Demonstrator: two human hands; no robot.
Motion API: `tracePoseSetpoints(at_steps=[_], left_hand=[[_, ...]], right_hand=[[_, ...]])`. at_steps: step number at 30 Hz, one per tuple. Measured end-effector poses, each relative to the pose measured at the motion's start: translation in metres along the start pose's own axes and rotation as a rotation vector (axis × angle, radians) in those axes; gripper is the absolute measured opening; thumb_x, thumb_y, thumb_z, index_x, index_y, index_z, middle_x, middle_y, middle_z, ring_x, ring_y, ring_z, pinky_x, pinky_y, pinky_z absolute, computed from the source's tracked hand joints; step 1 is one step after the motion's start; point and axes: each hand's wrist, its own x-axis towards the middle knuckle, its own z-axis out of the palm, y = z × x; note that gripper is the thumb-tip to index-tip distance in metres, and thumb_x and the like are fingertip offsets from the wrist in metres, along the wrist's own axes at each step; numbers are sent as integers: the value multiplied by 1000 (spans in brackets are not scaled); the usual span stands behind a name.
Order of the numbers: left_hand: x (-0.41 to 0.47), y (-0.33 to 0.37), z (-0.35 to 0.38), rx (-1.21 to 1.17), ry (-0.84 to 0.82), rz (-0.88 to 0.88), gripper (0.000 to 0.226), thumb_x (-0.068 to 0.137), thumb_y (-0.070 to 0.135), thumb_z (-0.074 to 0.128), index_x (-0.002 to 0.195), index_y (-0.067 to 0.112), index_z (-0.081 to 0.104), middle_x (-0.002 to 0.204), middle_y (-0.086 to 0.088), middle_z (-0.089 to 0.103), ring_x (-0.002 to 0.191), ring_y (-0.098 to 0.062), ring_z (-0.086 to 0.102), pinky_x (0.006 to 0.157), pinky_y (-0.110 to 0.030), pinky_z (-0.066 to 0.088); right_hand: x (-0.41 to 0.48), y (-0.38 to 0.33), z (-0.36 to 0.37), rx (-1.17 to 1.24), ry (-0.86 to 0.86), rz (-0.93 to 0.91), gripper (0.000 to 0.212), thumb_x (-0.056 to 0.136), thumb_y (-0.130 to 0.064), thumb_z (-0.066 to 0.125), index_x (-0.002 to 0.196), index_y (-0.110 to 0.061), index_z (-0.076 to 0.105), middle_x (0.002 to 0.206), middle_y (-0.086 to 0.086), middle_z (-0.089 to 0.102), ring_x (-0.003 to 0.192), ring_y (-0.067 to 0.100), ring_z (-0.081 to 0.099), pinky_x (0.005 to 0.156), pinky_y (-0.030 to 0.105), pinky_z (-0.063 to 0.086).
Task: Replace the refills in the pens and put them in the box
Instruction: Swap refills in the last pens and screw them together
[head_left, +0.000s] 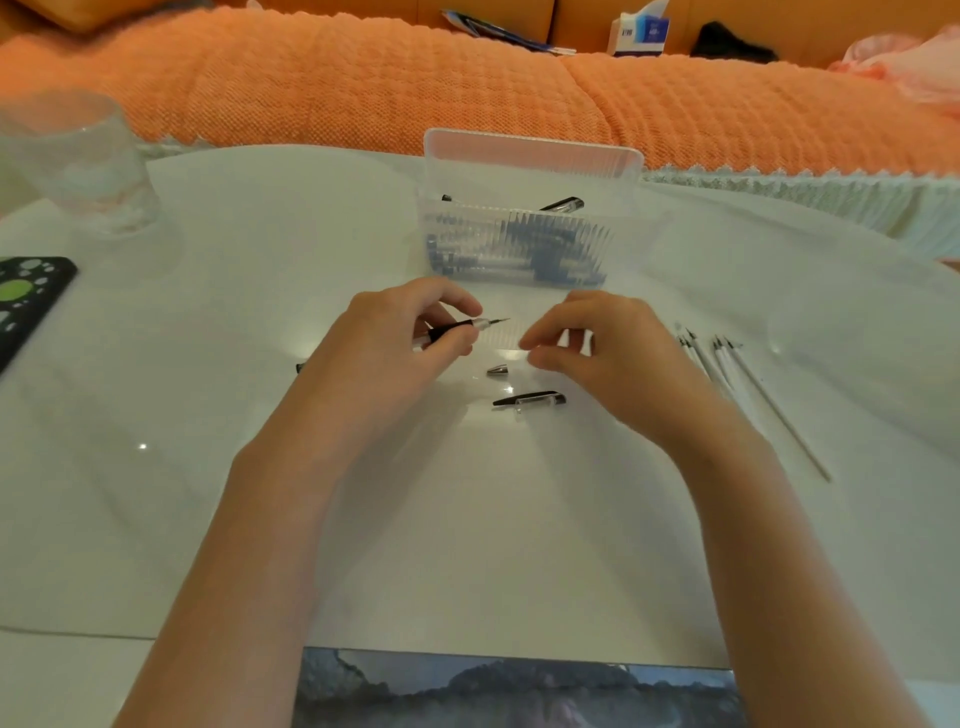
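My left hand (400, 338) grips a pen barrel (457, 327) with a black grip, its refill tip poking out to the right. My right hand (597, 353) hovers just right of that tip, fingers curled and apart, holding nothing I can see. On the table below lie a small silver nose cone (497, 370) and a black pen cap with a clear clip (530, 399). A clear ribbed plastic box (524, 208) stands behind the hands with several pens inside. Several white refills (737, 379) lie in a row to the right.
A white table (260, 415) carries everything. A clear glass (78, 156) stands at the far left, a black phone with green dots (26, 301) at the left edge. An orange sofa (415, 83) runs behind. A dark picture (519, 691) lies at the near edge.
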Motion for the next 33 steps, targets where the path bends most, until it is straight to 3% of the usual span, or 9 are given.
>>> tracePoseSetpoints(at_steps=[3,8,13,17,21,28,33], left_hand=[[1,-1,-1,18,21,-2,4,87,29,64,90,32,64,76,16,68,69,8,59,61,-11,39],[2,-2,-6,22,62,-5,4,87,27,64,90,29,65,76,15,68,67,7,60,57,-3,37],[2,-2,-7,14,68,-6,3,87,26,65,89,28,65,75,14,68,66,8,59,59,-2,38],[1,-2,-8,13,60,-14,4,87,26,65,90,28,66,76,14,68,67,8,59,65,-10,41],[2,-1,-7,15,58,-7,4,87,25,65,90,27,66,75,15,68,67,9,59,62,-3,40],[1,2,-6,25,42,-8,5,87,28,64,91,30,65,76,17,68,68,10,59,62,-3,40],[0,3,-5,-5,35,-10,4,86,28,65,90,30,65,76,15,68,68,9,60,59,-2,37]], right_hand=[[4,-6,10,-9,-52,-24,12,84,-24,70,94,-19,72,85,-7,57,78,12,55,69,21,44],[10,-9,19,-24,-87,-29,10,82,-23,71,91,-18,71,84,-8,54,71,5,49,62,9,36],[11,-6,20,10,-66,-9,4,85,-12,66,84,-16,67,82,-6,59,69,3,50,61,9,38],[8,-2,11,134,12,16,12,93,-10,55,98,-19,62,78,-7,61,70,4,55,64,14,43],[5,1,4,215,50,22,14,92,-6,55,91,-16,65,73,-7,64,62,-3,56,58,8,44],[3,-2,0,458,68,39,5,92,-6,57,90,-7,61,80,7,71,70,14,70,66,25,57],[4,-2,0,376,181,-2,2,86,-17,66,84,-16,65,73,-4,60,65,9,53,63,20,45]])
